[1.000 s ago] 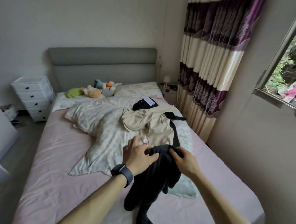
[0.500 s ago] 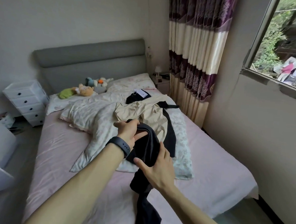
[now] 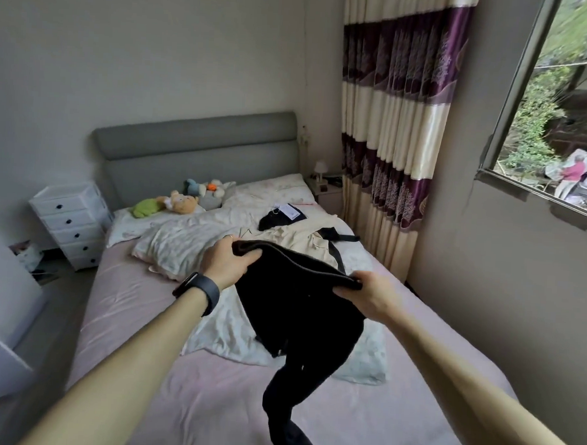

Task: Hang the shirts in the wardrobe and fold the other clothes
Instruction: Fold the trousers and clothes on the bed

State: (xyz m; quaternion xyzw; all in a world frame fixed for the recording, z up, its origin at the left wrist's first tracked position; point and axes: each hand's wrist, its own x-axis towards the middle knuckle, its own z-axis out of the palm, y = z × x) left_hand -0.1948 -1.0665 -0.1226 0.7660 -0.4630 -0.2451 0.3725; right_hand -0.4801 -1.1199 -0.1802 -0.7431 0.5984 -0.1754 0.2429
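We log left hand [image 3: 227, 264] curled round top edge of black garment [image 3: 301, 314]; garment held stretched above bed [image 3: 127, 315], lower part trailing down onto it, beige garment [image 3: 301, 245] lying behind. Right hand [image 3: 371, 296] grips edge's other end.

I can read no text, brand or number anywhere here. The paper tag [image 3: 290, 211] on the far black garment [image 3: 272, 222] is too small and blurred for me.

Bare forearms, dark wristband [image 3: 198, 290]
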